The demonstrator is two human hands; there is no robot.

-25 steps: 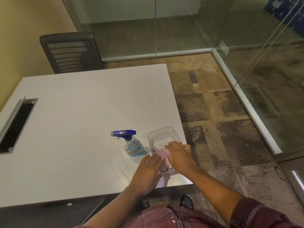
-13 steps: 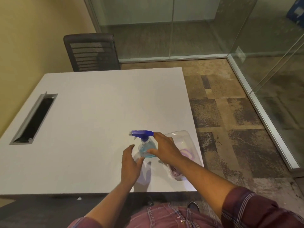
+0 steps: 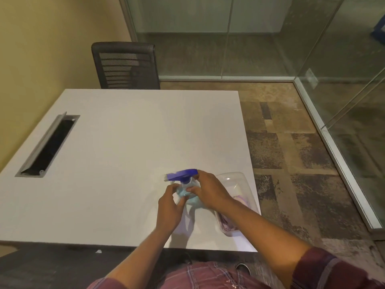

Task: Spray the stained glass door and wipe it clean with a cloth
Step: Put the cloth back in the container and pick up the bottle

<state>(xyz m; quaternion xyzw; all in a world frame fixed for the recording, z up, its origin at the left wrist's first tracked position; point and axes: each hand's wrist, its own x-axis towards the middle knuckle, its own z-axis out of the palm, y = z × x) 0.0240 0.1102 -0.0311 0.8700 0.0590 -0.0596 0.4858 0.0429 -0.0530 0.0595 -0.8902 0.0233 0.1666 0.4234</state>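
Observation:
A spray bottle [image 3: 183, 180] with a blue trigger head and pale blue liquid stands near the front right of the white table [image 3: 116, 155]. My right hand [image 3: 208, 190] wraps the bottle's neck and body from the right. My left hand [image 3: 169, 205] touches the bottle's lower left side with thumb and fingers. A pink-purple cloth [image 3: 240, 202] lies in a clear plastic container [image 3: 233, 178] just right of the bottle, partly hidden by my right forearm. The glass door [image 3: 354, 97] stands at the right.
A black mesh chair [image 3: 125, 65] stands behind the table against the yellow wall. A cable slot [image 3: 49, 144] is cut into the table's left side. Glass partitions [image 3: 208, 34] close the back of the room. Patterned carpet [image 3: 291, 163] runs between table and glass.
My right hand left the cloth in the container and closed around the spray bottle. My left hand moved up from the table edge to the bottle's left side. The view shifted left.

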